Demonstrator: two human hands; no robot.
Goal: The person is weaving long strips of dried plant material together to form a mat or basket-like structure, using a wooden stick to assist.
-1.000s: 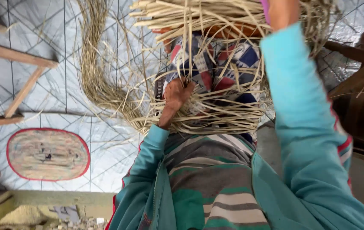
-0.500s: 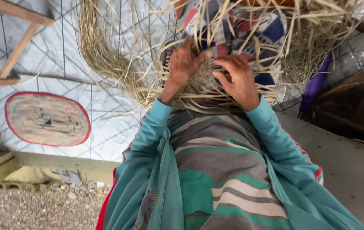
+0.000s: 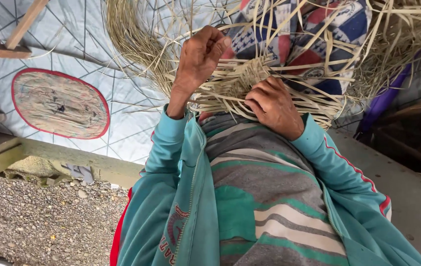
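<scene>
A half-woven mat of pale straw strips (image 3: 240, 83) lies on my lap, with long loose strips fanning out at the top and right. My left hand (image 3: 198, 59) is closed in a fist around a few strips at the weave's left edge, lifted a little above it. Lower on the woven patch rests my right hand (image 3: 274, 106), pressing on it with fingers curled over the strips. Both arms wear teal sleeves. A red, blue and white patterned cloth (image 3: 319, 34) shows beneath the strips.
A pale tarp with a diamond pattern (image 3: 121, 123) covers the floor, with an oval red-rimmed rug (image 3: 57, 103) on it. Wooden frame pieces (image 3: 8, 44) stand top left. Gravel (image 3: 38, 221) lies below a concrete ledge. A purple object (image 3: 383, 98) and a dark bench are at right.
My right hand came down from above onto the weave. My left hand has shifted up and to the left, drawing strips with it. The view has tilted down.
</scene>
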